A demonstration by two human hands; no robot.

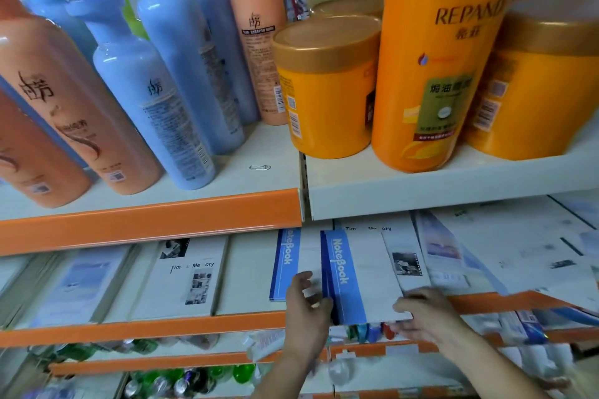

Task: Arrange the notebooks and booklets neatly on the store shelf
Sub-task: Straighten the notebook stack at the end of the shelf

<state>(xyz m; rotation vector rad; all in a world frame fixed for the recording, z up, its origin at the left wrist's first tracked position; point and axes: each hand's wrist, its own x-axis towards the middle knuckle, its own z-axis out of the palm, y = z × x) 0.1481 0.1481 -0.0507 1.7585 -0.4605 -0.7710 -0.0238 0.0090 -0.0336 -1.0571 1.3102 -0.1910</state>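
**Item:** NoteBook stack [363,278], blue-spined and white-covered, laid flat at the front of the shelf [162,327], its near edge overhanging the orange rail.

**Hold:** The spine side is gripped by the curled fingers of the left hand [306,304]. The near right corner is pinched by the closed fingers of the right hand [428,311].

**Adjacent:**
- A second NoteBook [287,264] lies flat under the left fingertips, just beside the stack, with its spine roughly parallel.
- Loose booklets [502,246] are fanned askew past the right fingers.
- A Time Memory booklet [184,275] is squared in its row well left of the left fingers.

**Step judged:** seating the stack.

**Handling advised:**
- The edges are to be squared between both hands first.
- The spine is to be aligned with the second NoteBook.
- The stack is then to be slid back evenly until it is flush behind the rail.
- Overlap with the loose booklets is to be avoided.
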